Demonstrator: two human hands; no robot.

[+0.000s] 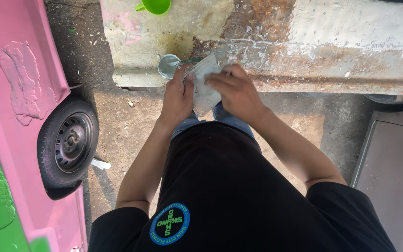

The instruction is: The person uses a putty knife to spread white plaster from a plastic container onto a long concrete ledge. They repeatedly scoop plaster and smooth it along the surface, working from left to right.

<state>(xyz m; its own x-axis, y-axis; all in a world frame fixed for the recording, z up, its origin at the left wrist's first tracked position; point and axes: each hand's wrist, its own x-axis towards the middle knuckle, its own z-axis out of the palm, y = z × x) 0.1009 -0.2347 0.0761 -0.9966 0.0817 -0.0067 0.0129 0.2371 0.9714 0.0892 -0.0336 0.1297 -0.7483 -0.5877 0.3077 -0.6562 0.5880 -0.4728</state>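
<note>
Head view: a pale, paint-smeared flat pad (205, 88) is held upright against the left hand (177, 99), fingers closed round its edge; the right hand (237, 91) is pressed on its face, fingers together, seemingly rubbing or spreading. Work is judged midway: the pad is already coated whitish-grey, a small open tin (169, 66) with a stirrer sits on the stained concrete ledge (304, 42) just beyond. A pink car panel (19, 84) is seen beside, patchy
</note>
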